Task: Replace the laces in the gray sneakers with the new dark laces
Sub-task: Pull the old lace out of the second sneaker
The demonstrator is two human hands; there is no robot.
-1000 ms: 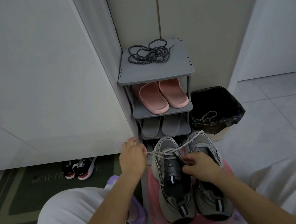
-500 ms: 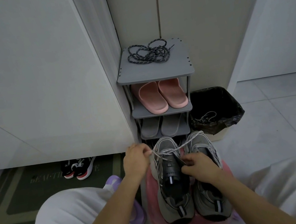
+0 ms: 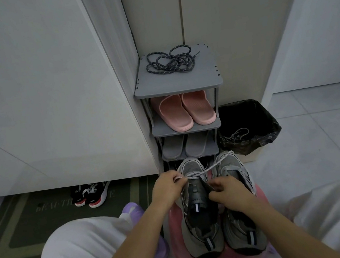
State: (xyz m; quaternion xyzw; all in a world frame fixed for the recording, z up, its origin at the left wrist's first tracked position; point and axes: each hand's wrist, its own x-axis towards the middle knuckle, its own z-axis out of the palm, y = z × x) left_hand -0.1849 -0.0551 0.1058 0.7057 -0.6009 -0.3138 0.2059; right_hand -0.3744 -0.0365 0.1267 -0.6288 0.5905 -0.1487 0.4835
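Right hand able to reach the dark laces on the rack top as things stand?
Likely not yet: the right hand grips a gray sneaker. Otherwise nothing blocks the way up to the dark laces, lying loose on the rack top.

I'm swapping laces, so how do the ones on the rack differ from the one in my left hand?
The dark laces lie slack in a tangled heap on the rack; the pale lace runs taut across the gray sneakers. The dark laces are untouched; the left hand pinches the pale lace. Both look like speckled cord.
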